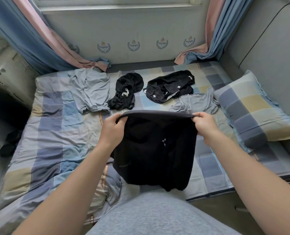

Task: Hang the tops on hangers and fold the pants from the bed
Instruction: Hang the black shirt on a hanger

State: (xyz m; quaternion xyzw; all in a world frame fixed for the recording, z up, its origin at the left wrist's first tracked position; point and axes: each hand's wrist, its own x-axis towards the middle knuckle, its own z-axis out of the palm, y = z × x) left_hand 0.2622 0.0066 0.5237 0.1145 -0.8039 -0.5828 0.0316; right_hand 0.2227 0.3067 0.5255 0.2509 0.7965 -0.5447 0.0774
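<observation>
I hold a black garment [156, 150] up above the bed by its stretched upper edge. My left hand [112, 127] grips the left end of that edge and my right hand [204, 123] pinches the right end. The cloth hangs down in front of me. Behind it on the checked bedsheet [56, 133] lie a light blue pair of pants [90, 90], a bunched black garment [127, 91], a black garment with small white crosses [170, 86] and a light blue top [195, 102].
A checked pillow [254, 109] lies at the right of the bed. Blue and pink curtains [44, 39] hang at both back corners. Dark socks [10, 143] lie on the floor at the left. A padded wall runs along the right.
</observation>
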